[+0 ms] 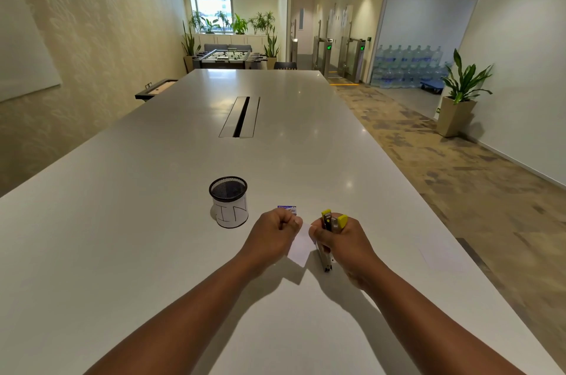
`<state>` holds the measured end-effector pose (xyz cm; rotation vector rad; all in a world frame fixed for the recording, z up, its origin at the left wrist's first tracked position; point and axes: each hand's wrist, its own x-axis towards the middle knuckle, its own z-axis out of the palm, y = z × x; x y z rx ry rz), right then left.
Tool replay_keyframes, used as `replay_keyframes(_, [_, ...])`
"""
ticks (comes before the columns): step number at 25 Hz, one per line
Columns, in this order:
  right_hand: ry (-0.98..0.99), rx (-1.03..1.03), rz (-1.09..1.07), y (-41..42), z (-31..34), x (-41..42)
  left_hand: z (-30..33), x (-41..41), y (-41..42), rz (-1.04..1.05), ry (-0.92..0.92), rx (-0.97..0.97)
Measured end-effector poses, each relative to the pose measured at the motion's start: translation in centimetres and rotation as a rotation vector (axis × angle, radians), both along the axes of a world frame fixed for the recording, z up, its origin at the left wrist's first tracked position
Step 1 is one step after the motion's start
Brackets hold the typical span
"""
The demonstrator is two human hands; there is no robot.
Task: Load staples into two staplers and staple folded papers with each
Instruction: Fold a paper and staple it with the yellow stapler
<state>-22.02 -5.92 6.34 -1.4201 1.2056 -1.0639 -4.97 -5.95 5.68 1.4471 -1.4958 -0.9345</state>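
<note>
Near the desk's (pixel 153 221) near edge, the right hand (pixel 346 242) grips the yellow stapler (pixel 329 239) while the left hand (pixel 272 236) pinches the folded paper (pixel 300 247) beside it, so a loose pinch could skew the paper and misplace the staple.

Bright, even overhead light glares off the table (pixel 183 190), arms cast soft shadows, and edges bow.
</note>
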Motion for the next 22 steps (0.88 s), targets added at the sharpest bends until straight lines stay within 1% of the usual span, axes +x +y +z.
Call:
replay_keyframes(3, [-0.045,0.021,0.013,0.0,-0.1,0.1,-0.5,-0.2,0.0,0.028,-0.181,-0.105])
replay_keyframes(8, [-0.101,0.043,0.005,-0.3,-0.1,0.3,-1.3,-0.2,0.2,0.065,-0.263,-0.203])
replay_keyframes(12, [-0.100,0.058,-0.012,-0.5,-0.4,0.7,-2.0,0.5,-0.2,0.083,-0.220,-0.212])
replay_keyframes(14, [-0.114,0.062,-0.038,-0.5,-0.5,0.6,-2.0,0.9,-0.3,0.027,-0.169,-0.175])
replay_keyframes(17, [-0.151,0.071,-0.081,-0.5,-0.2,0.3,-1.7,1.3,-0.1,-0.091,-0.085,-0.060])
replay_keyframes(19, [-0.162,0.062,-0.085,-0.6,0.0,0.4,-1.6,1.4,0.0,-0.064,-0.128,-0.082])
replay_keyframes(22, [-0.178,0.061,-0.086,-0.7,0.1,0.5,-1.5,1.5,0.3,0.022,-0.234,-0.192])
